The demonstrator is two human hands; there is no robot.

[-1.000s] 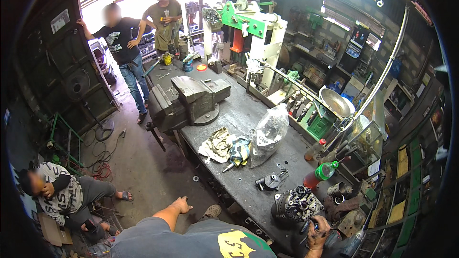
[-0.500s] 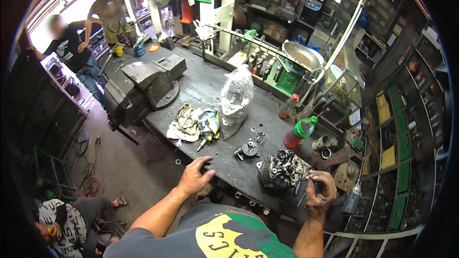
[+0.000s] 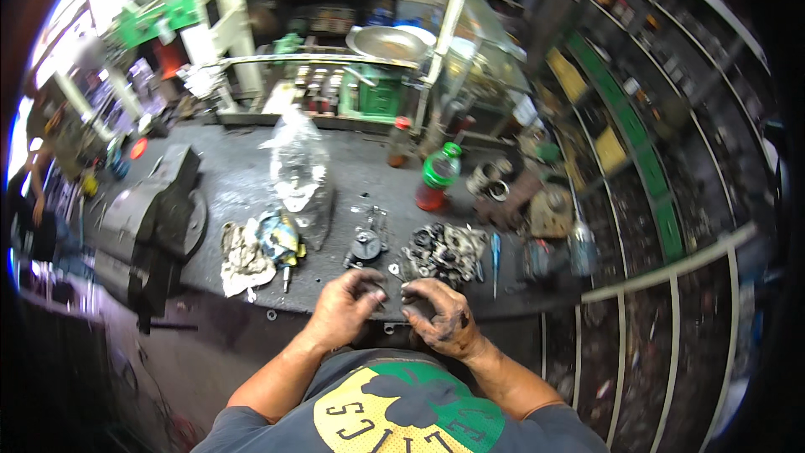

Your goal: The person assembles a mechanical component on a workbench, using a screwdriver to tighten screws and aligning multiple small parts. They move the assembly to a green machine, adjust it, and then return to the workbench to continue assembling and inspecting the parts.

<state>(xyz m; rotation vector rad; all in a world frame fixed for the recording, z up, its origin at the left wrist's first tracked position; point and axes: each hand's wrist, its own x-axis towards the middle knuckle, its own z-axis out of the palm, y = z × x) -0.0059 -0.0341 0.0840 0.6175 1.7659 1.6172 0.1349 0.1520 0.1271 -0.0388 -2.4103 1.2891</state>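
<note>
My left hand (image 3: 345, 309) hovers at the bench's front edge, fingers curved and thumb apart, with nothing visible in it. Facing it, my right hand (image 3: 443, 319) has its fingers bent toward the thumb; whatever lies at the fingertips is too small to make out. Dark grime covers the right fingers. Just beyond them sits an opened, alternator-like metal unit (image 3: 444, 253), its inner parts exposed. A round black part with a bracket (image 3: 366, 247) lies beyond my left hand. Between the two parts is a small pale washer-like piece (image 3: 393, 269).
A large vise (image 3: 151, 218) stands at the left. Crumpled rags (image 3: 247, 256) and a clear plastic bag (image 3: 300, 176) lie nearer the middle. A green-topped bottle of red liquid (image 3: 438, 176) stands behind the metal unit, a blue screwdriver (image 3: 495, 260) beside it.
My view has turned to the right. My right hand has come away from the metal unit's right side to the front edge, and both hands are now close together.
</note>
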